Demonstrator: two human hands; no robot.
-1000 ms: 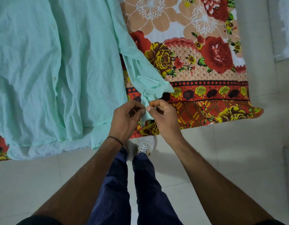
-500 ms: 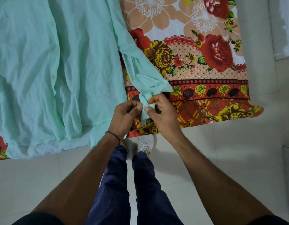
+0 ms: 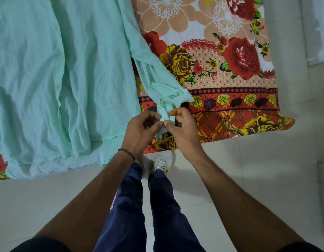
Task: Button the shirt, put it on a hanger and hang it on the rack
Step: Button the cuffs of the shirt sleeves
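Observation:
A mint-green shirt [image 3: 54, 79] lies spread flat over the left part of a bed, its front placket with small buttons running down the middle. Its right sleeve [image 3: 154, 77] stretches toward me and ends in a cuff [image 3: 166, 110] at the bed's near edge. My left hand [image 3: 141, 131] pinches one side of the cuff, with a small pale button [image 3: 162, 119] showing at its fingertips. My right hand [image 3: 183, 128] pinches the other side of the cuff, thumb against the button. No hanger or rack is in view.
The bed carries a floral sheet [image 3: 230, 70] in red, orange and yellow. White tiled floor [image 3: 248, 170] lies below its edge. My legs in dark blue trousers [image 3: 157, 206] and a white shoe [image 3: 163, 160] stand against the bed. A pale object [image 3: 321, 33] sits at right.
Both hands stay on the cuff. They have shifted slightly and the fingertips have drawn closer together, so the button now shows between them.

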